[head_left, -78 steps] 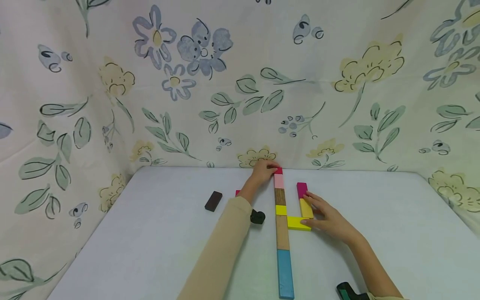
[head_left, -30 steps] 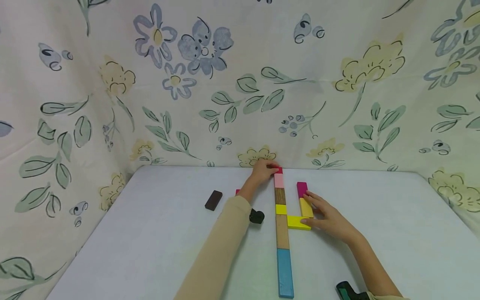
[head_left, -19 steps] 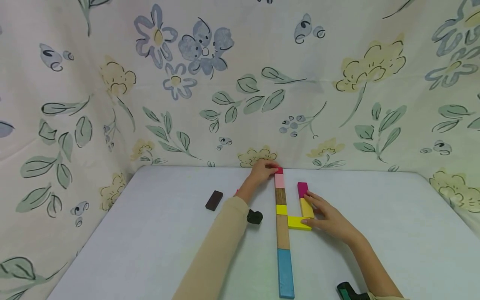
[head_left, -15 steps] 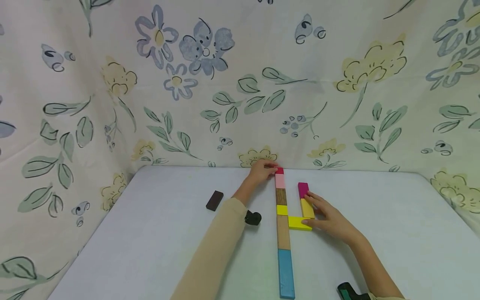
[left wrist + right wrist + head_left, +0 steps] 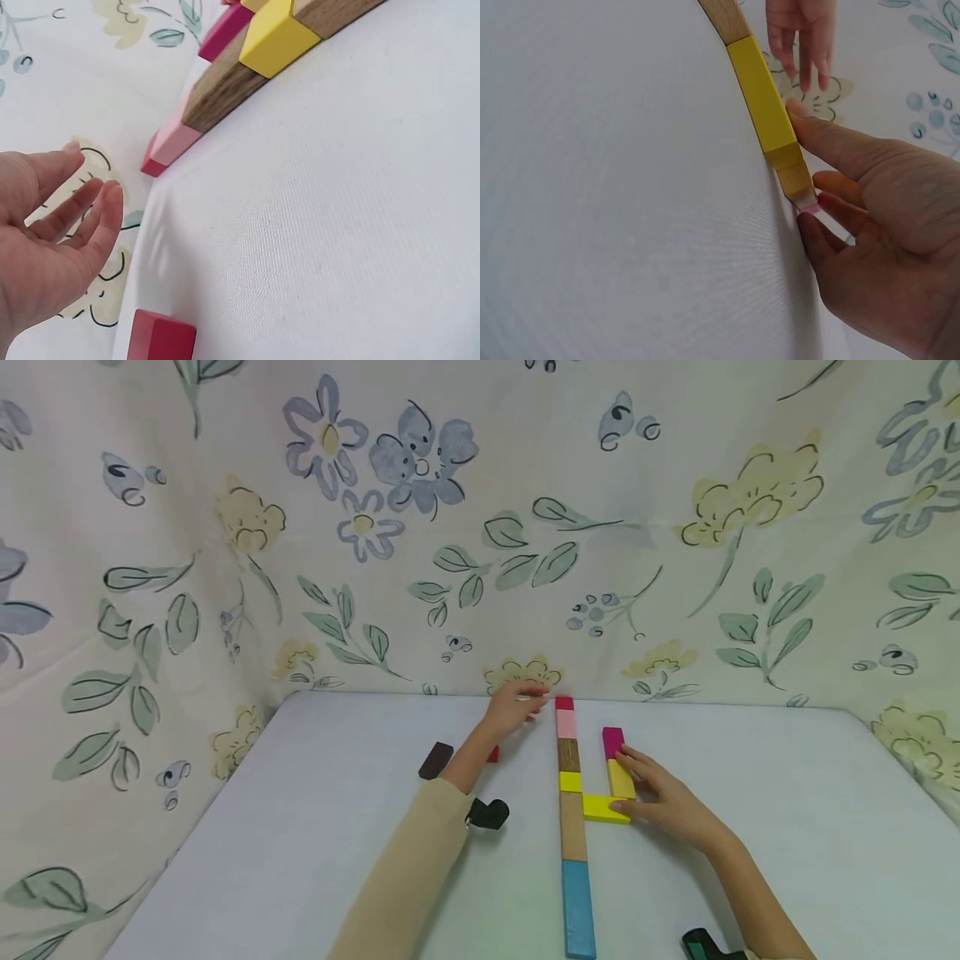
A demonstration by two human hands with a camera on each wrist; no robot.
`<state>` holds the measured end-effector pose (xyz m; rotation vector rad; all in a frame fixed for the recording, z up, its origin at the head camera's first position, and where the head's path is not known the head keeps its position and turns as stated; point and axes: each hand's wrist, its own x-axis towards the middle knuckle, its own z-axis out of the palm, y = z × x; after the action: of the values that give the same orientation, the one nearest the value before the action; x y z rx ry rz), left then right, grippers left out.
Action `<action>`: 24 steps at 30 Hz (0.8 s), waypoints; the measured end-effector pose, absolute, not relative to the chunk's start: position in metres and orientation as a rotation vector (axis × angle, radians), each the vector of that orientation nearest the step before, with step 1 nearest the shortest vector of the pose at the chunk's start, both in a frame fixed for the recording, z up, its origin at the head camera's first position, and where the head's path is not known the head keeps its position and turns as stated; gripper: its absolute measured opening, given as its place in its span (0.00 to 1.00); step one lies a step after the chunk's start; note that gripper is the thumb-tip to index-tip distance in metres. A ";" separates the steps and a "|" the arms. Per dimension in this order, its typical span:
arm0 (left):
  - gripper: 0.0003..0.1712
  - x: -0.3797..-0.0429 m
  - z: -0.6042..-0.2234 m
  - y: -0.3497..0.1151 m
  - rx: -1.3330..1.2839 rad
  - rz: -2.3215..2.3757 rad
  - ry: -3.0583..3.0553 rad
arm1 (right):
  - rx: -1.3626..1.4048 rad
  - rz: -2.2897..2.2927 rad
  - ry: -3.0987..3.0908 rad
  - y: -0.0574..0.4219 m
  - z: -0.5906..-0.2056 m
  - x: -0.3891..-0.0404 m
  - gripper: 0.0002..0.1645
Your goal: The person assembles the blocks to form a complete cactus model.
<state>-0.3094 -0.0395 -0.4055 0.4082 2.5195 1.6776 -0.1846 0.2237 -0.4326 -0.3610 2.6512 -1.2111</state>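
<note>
A straight row of wooden blocks runs away from me in the head view: blue block [image 5: 578, 910], tan block [image 5: 573, 827], yellow, brown, pink block [image 5: 566, 724] and red block [image 5: 564, 703] at the far end. My left hand [image 5: 512, 712] is just left of the red block, fingers loosely bent, holding nothing. A bright yellow block [image 5: 598, 809] juts right from the row; an amber-yellow block [image 5: 619, 778] and a magenta block [image 5: 612, 742] extend from its end. My right hand [image 5: 667, 797] holds these yellow blocks, thumb at the bright one, fingertips along the amber one.
A dark brown block [image 5: 436, 761] lies left of my left forearm on the white table [image 5: 300, 860]. Another red block [image 5: 161, 337] sits near my left hand, partly hidden by the forearm in the head view. A floral curtain [image 5: 450, 527] hangs behind the table.
My left hand has let go of the red block at the row's far end and drawn back to the left. The right hand stays where it was on the yellow blocks.
</note>
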 end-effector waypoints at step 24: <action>0.18 -0.253 -0.379 -0.096 0.249 1.843 2.597 | -0.389 -1.199 2.668 0.225 -0.434 -0.184 0.51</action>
<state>-0.2530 -0.0962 -0.3790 0.2486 2.5970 1.8435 -0.1837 0.2249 -0.4336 -0.3888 2.6685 -1.1991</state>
